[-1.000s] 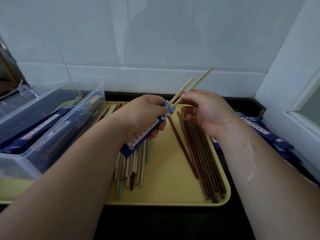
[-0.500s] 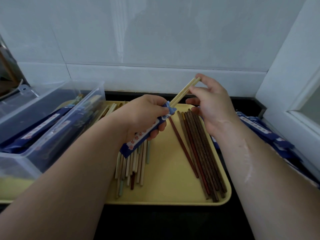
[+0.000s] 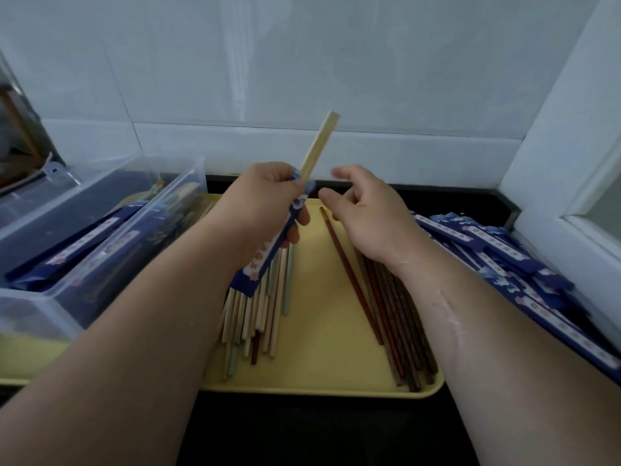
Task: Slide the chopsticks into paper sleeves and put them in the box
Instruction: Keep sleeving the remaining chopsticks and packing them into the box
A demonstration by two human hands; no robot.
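Left hand: the left hand (image 3: pixel 268 200) is raised over the far part of the tray, fingers and thumb curled round the top of a paper sleeve (image 3: pixel 265 257).
Right hand: the right hand (image 3: pixel 369 216) is just beside the sleeve's mouth, fingers loosely curled, holding nothing and touching neither sleeve nor sticks.
Paper sleeve: blue with a white printed strip, slanting down toward the near left.
Pale pair (image 3: pixel 319 142): partly inside the sleeve, its thick ends sticking out at the top toward the wall.
Loose pale chopsticks (image 3: pixel 255 317): heaped on the tray below the left hand.
Dark chopsticks (image 3: pixel 396 317): bundled along the tray's right side, partly under the right wrist.
Tray (image 3: pixel 322 314): yellow, lying on the dark surface (image 3: pixel 302 432).
Box (image 3: pixel 100 264): clear plastic, at the surface's left edge, overlapping the tray's left end, holding filled sleeves.
Spare sleeves (image 3: pixel 504 257): piled along the surface's right edge.
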